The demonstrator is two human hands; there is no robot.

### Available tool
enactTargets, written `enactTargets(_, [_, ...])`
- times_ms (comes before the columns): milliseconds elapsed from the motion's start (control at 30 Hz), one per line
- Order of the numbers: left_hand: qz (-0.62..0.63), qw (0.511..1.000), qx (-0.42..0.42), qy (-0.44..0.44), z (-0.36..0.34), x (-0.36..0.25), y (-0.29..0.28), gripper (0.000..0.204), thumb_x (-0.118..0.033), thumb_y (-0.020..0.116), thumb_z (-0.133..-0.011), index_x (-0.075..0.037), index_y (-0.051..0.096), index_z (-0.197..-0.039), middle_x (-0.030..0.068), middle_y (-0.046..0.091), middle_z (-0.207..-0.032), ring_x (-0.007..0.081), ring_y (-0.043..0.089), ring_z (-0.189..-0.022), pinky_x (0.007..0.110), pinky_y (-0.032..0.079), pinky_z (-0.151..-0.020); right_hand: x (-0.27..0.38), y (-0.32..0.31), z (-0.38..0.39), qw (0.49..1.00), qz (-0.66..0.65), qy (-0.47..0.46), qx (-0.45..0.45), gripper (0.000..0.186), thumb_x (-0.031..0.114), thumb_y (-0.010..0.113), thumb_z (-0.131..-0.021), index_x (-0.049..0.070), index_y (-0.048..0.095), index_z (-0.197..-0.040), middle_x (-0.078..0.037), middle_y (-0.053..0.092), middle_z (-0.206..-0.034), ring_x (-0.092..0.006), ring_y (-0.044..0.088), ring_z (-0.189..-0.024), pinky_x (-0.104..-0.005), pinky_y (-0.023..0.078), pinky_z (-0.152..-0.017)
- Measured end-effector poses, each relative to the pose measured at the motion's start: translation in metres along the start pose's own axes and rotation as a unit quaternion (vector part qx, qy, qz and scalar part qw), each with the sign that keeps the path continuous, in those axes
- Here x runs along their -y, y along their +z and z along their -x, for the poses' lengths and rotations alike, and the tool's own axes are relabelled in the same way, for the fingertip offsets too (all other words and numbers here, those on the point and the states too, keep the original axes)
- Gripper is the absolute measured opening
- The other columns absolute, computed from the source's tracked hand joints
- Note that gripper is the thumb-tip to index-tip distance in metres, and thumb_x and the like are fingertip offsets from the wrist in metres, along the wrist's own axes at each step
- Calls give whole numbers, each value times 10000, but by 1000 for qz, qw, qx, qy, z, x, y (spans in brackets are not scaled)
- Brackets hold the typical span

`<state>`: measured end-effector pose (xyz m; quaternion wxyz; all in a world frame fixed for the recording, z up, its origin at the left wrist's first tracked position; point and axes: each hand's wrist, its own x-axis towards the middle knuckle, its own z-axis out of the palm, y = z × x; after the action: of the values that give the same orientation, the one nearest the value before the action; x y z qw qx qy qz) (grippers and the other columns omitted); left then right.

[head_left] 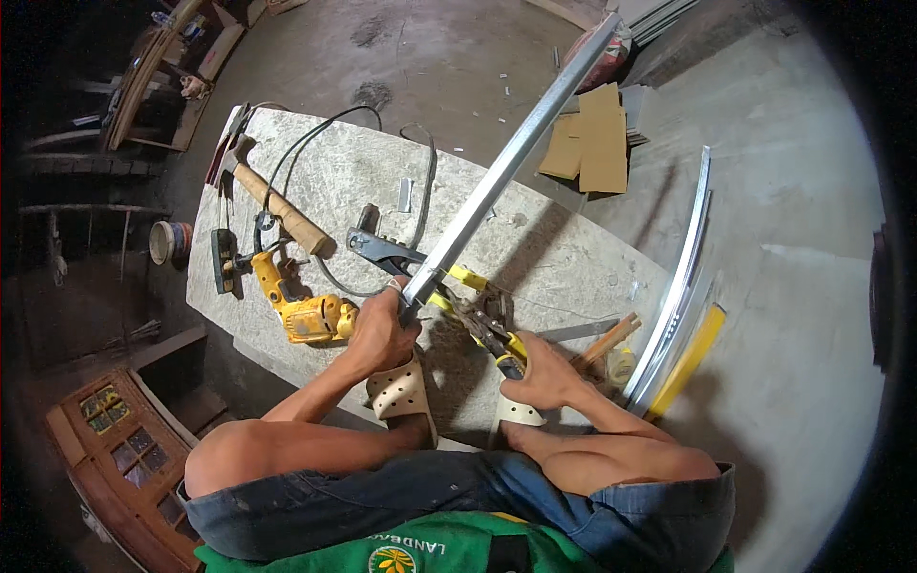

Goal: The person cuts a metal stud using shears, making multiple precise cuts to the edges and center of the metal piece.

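Observation:
My left hand (384,332) is closed around the near end of a long silver metal channel (521,158), which slants up to the far right. In my right hand (546,375) is a pair of snips (489,332) with yellow and black handles. Their jaws are close to the channel's near end; I cannot tell whether they touch it. Left of my left hand lies a yellow power drill (310,317). Behind the channel's near end is a black tool (382,252), partly hidden. Other yellow-handled tool parts (468,278) show beside the channel.
A wood-handled hammer (282,210) and a black cord (296,145) lie on the pale, rough board (315,158) under my feet. Right of it are curved metal strips (680,277) and a yellow bar (688,361). Cardboard (602,143) lies farther off, a wooden cabinet (129,454) at left.

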<state>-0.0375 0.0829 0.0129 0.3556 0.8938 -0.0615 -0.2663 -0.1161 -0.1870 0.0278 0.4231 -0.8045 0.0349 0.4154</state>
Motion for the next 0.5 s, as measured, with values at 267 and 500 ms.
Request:
enactTargets(267, [80,994,61,-31,-1,-22,-31,316,-190,807,-757,4,618,-922,121,640,-685,209,622,-597,353,481,-553,-16,5,4,996,-3,-74,-56,762,298,696,-657,-96,421,-1249,-304,520,-1168,-416,523,-1112,-430,416,-978])
enactTargets(500, [301,934,176,-78,7,-38,-49,257,-165,811,-784,-16,613,-851,-12,573,-634,83,537,-538,263,418,-468,-26,-38,-13,976,99,-177,-76,823,352,764,-654,-35,412,-1288,-225,527,-1128,-377,527,-1083,-428,415,-950])
